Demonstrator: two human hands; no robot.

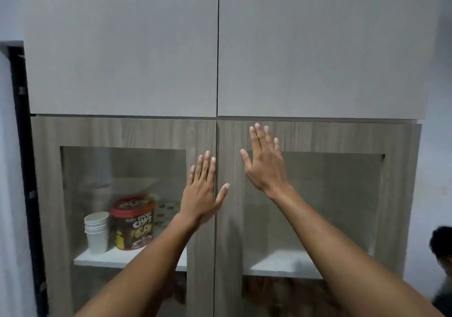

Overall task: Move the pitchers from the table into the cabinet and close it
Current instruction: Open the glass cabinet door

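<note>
A wood-grain cabinet with two glass-panelled doors fills the view. Both doors meet at the centre seam. My left hand (204, 189) lies flat, fingers spread, on the inner frame of the left door (49, 170), its thumb across the seam. My right hand (265, 162) presses flat on the right door (398, 182), a little higher, near the top of its glass. Neither hand holds anything. No pitcher can be made out through the glass, and no table is in view.
Behind the left glass, a stack of white paper cups (96, 231) and a red-lidded chocolate-chip tub (133, 221) stand on a white shelf (102, 259). Two plain grey upper doors (122, 48) sit above. A person's head (442, 243) shows at the right edge.
</note>
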